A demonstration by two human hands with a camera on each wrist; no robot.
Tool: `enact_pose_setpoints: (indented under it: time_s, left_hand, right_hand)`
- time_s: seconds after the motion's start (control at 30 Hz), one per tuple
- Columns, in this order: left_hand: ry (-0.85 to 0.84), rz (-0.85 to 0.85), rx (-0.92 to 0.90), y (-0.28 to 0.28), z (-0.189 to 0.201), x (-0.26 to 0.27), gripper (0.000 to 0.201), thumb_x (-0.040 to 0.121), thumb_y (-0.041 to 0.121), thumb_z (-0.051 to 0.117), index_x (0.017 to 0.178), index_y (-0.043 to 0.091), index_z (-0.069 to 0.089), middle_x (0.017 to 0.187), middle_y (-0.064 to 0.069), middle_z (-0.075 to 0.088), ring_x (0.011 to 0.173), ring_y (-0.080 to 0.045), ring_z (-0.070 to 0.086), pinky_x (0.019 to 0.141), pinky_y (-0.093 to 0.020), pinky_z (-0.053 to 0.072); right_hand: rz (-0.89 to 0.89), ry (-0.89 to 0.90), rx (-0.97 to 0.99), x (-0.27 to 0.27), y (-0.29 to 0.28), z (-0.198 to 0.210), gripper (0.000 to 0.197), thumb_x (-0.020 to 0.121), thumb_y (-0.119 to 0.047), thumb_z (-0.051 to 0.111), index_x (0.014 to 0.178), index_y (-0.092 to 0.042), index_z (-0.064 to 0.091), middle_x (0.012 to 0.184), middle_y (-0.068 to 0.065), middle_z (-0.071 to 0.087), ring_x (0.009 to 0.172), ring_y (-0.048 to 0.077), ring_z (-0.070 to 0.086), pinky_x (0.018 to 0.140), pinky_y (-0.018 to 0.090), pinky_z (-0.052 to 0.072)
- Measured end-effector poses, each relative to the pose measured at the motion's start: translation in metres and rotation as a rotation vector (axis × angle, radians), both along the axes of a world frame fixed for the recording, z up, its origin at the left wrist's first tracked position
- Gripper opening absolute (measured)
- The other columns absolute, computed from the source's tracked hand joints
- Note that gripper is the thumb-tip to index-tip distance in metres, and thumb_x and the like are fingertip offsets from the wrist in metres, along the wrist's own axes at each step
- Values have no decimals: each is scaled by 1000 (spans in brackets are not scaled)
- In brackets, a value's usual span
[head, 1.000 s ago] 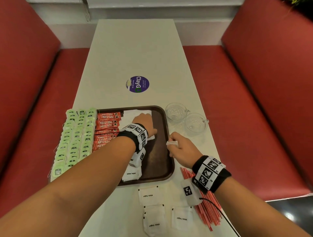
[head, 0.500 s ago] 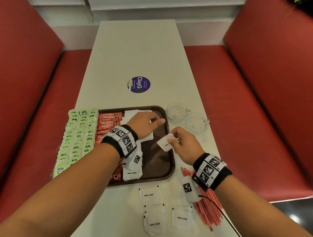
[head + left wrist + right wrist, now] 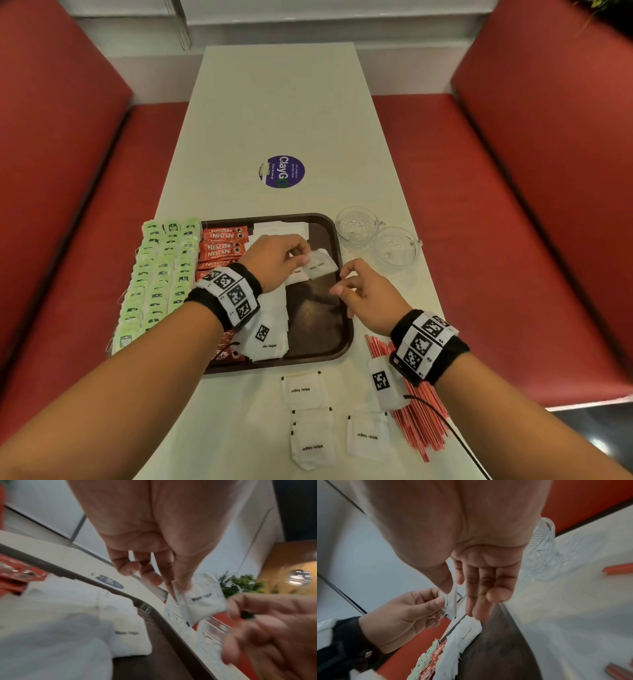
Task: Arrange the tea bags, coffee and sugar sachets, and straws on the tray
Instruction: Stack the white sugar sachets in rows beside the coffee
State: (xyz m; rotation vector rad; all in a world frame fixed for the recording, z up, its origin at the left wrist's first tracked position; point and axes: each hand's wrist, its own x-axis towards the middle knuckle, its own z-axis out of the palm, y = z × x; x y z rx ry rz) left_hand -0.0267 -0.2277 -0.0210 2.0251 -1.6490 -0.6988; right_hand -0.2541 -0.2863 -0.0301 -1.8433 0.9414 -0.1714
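Pinching a white sugar sachet [image 3: 320,265] between thumb and forefinger, the left hand [image 3: 274,262] holds it just above the tray [image 3: 337,349], over the bare brown strip on the right side. The right hand [image 3: 364,296] hangs just beside the sachet at about 4 o'clock from it, fingers loosely spread and holding nothing; in the right wrist view its thumb sits very near the sachet's edge, and whether it touches cannot be told. On the tray, green tea bags [image 3: 157,274] fill the 9 o'clock side and spill over its edge, red coffee sachets [image 3: 222,245] run beside them, and a column of sugar sachets [image 3: 270,329] lies down the middle. Three loose sachets [image 3: 305,390] wait on the table [image 3: 281,102] at 6 o'clock of the tray, and the red straws [image 3: 421,421] lie at about 5 o'clock, under the right wrist. Two glass cups [image 3: 376,236] stand at 2 o'clock. By my judgement the sugar step is in hand, roughly two thirds through the whole job. Next, the left hand should lay this sachet flat in line with the white column, label up, while the right hand goes back for another loose sachet; the straws come last, into the free strip.
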Motion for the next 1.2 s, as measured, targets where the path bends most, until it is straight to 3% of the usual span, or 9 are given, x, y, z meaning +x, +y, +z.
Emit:
enact_pose_setpoints:
  time_s: [0.07,0.17,0.27,0.47,0.63,0.73,0.93,1.03,1.2]
  left_hand:
    - [-99,53,75,-2,-6,11,6,96,28,62,93,33,62,89,12,64,83,-10,59,71,-23,41]
    - [-223,-18,272,-5,-17,16,4,96,31,63,98,30,67,95,10,65,89,-11,60,75,-25,43]
    - [-308,-11,331,-7,-26,13,7,95,34,64,99,31,68,99,10,66,93,-13,61,82,-29,50]
    - [-397,81,315,-14,-29,8,7,94,37,63,98,35,68,109,9,69,101,-17,63,95,-40,51]
    - [-481,95,293,-8,-21,2,24,92,45,62,112,33,64,117,5,65,110,-22,60,97,-41,47]
    - [-479,74,203,8,-7,-14,27,92,50,58,113,33,64,114,5,63,108,-22,59,96,-44,47]
    - [-377,-273,175,71,17,-80,18,93,46,61,103,33,66,103,12,62,101,-13,55,92,-33,43]
    - [-458,-567,231,101,4,-104,27,90,53,61,108,33,66,108,9,62,105,-16,54,90,-35,42]
    - [-490,-791,334,131,-20,-126,53,77,60,72,119,30,60,116,4,57,106,-20,52,89,-37,41]
  right_hand:
    - [40,64,-16,-7,1,-2,16,96,-30,63,107,-27,51,96,-9,71,62,16,65,65,29,55]
    - [192,185,-108,-18,6,-3,17,92,-34,68,103,-28,57,99,-10,70,58,-4,56,63,17,43]
    - [291,252,-150,-27,12,0,21,88,-38,72,101,-27,60,98,-10,70,60,-15,53,62,14,37]
    - [371,354,-292,-41,30,4,35,80,-49,77,103,-29,60,100,-13,67,87,6,59,81,25,49]
    - [502,521,-298,-50,51,-1,48,77,-58,76,109,-29,58,94,-10,62,85,12,56,74,30,48]
    - [523,575,-318,-58,59,-5,53,73,-62,77,110,-30,57,96,-9,61,85,13,55,76,31,50]
    - [536,585,-327,-68,73,-4,55,70,-61,80,109,-29,58,97,-8,62,86,16,58,75,31,50]
    - [569,627,-326,-69,85,-3,55,71,-57,81,110,-25,59,101,-7,63,88,18,59,76,34,52]
    - [656,728,-393,-65,103,-5,52,73,-48,84,111,-20,62,106,0,63,95,24,61,81,37,53]
